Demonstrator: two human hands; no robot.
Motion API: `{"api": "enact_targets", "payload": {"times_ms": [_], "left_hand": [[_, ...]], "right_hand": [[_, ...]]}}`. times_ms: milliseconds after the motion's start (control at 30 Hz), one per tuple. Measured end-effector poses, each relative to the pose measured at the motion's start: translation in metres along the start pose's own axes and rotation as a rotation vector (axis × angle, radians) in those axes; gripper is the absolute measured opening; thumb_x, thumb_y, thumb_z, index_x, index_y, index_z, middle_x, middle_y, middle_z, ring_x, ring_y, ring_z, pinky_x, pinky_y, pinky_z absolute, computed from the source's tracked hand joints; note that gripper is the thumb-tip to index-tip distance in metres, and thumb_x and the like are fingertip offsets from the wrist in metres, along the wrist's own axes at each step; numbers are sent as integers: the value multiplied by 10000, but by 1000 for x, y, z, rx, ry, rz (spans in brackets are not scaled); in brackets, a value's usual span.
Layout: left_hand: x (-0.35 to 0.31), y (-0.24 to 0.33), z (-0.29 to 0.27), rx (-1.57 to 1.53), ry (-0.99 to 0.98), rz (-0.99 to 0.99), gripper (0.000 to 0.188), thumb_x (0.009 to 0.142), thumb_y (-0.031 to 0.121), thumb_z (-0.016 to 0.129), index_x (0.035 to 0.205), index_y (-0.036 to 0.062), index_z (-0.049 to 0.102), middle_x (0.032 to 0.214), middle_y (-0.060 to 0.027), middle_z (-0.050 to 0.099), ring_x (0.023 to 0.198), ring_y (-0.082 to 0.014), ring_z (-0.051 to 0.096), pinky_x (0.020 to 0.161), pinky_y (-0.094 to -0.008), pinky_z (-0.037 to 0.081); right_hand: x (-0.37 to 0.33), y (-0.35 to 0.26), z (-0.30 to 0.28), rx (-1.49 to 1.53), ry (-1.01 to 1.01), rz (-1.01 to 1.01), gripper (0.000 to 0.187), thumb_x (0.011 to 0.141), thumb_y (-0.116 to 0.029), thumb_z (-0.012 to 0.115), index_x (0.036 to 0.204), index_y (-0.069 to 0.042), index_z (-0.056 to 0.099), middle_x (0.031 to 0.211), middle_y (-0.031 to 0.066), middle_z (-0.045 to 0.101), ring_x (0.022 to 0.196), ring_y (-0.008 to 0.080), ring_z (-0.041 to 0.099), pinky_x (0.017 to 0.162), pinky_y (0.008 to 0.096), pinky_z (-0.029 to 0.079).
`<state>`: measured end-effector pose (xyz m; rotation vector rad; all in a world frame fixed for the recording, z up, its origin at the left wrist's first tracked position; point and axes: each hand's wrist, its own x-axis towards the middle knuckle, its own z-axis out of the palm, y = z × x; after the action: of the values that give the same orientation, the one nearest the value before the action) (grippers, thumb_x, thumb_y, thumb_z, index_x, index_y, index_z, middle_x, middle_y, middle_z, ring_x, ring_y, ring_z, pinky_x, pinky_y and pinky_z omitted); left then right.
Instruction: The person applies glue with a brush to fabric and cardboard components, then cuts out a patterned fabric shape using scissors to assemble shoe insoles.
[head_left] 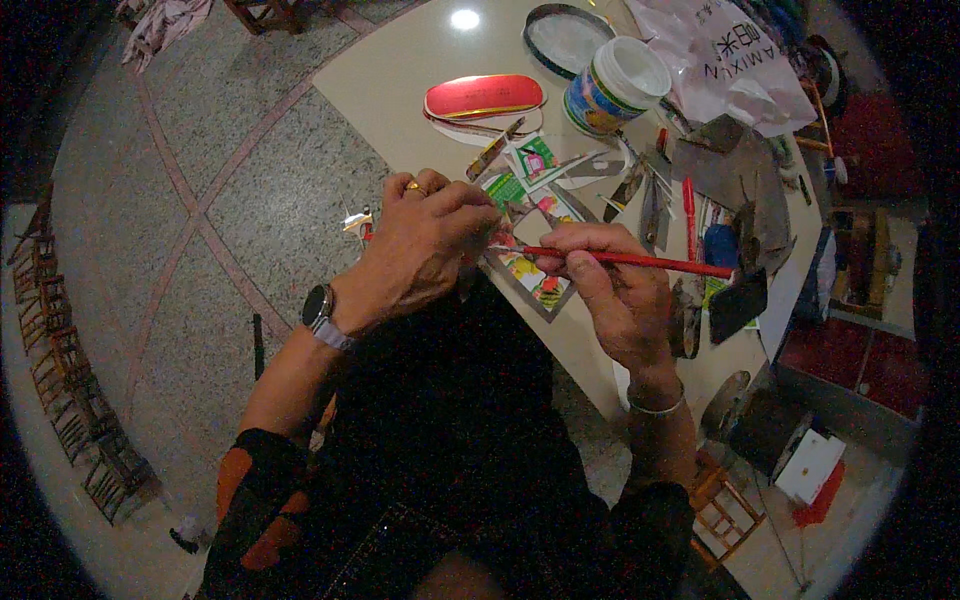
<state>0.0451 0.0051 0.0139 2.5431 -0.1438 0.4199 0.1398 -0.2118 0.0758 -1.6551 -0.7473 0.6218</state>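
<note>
My right hand (615, 285) holds a thin paintbrush (660, 262) with a long red handle, its tip pointing left toward the other hand. My left hand (430, 235) is closed, fingers bent inward near the brush tip; whatever they pinch is hidden. A small shiny object with some red (357, 222) shows just left of the left hand, and I cannot tell whether it is held. Beneath the brush lies a colourful printed sheet (545, 290) on the pale table (385, 90). More green printed paper (535, 160) sits beyond my fingers.
A red oval case (485, 95) lies at the far side. Near it stand an open white tub (615, 85) and a round lid (560, 38). To the right are a red pen (689, 215), several tools and a black phone-like slab (738, 305). Chairs (70, 370) line the floor at left.
</note>
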Motion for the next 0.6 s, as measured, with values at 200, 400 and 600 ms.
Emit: {"api": "enact_targets", "payload": {"times_ms": [200, 400, 600], "left_hand": [[-2, -3, 1, -4, 20, 19, 356, 720, 86, 644, 1069, 150, 670, 1115, 5, 622, 1016, -220, 530, 869, -421, 323], [-3, -9, 8, 39, 19, 34, 380, 712, 96, 639, 1087, 154, 665, 1103, 11, 624, 1008, -210, 529, 871, -410, 318], [-4, -4, 2, 26, 15, 18, 368, 730, 126, 645, 1096, 161, 662, 1103, 16, 621, 1010, -214, 528, 873, -423, 317]], "right_hand": [[-6, 3, -6, -187, -90, 5, 167, 955, 20, 454, 1060, 48, 581, 1071, 166, 622, 922, 206, 658, 864, 332, 534], [5, 6, 5, -236, -51, -221, 168, 941, 41, 456, 1053, 56, 580, 1050, 162, 632, 918, 215, 659, 859, 337, 533], [-4, 5, 2, -258, -50, -158, 155, 932, 36, 471, 1023, 55, 595, 1041, 155, 633, 903, 201, 655, 847, 323, 532]]}}
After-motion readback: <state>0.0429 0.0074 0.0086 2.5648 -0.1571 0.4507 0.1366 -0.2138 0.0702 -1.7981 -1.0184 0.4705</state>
